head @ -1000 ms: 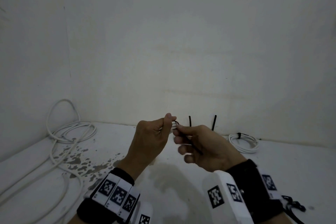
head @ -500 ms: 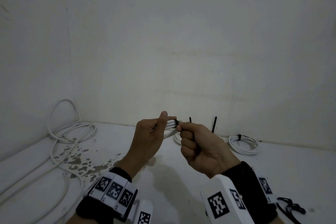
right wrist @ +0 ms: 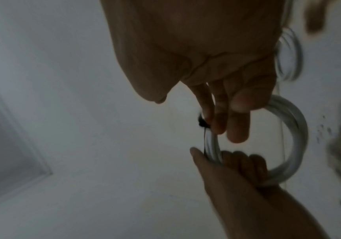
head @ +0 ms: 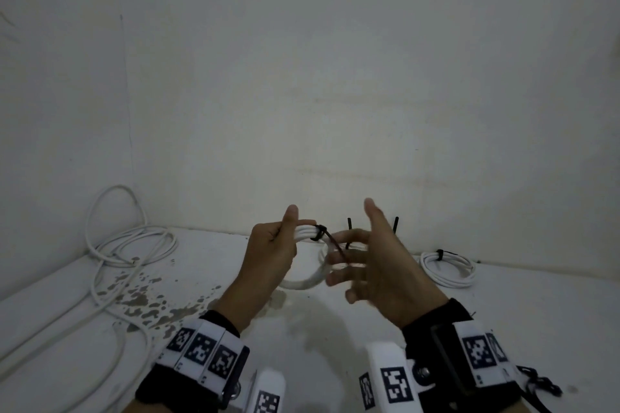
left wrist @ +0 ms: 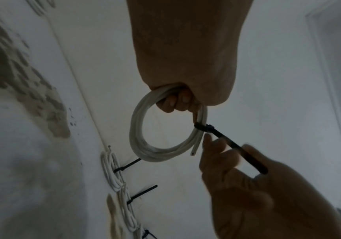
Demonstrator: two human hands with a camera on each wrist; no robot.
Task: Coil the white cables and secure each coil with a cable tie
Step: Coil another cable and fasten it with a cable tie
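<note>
While left hand [head: 268,246] grips tied white coil [left wrist: 143,129] | right hand [head: 375,265] spread, tie tail [left wrist: 237,148] across its fingers

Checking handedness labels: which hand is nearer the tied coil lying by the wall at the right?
Right. The right hand hovers just left of that tied coil; the left hand is farther left.

R hand [head: 379,265] opened, fingers [head: 345,238] spread, let go of cable tie [head: 332,240] tail.
</note>
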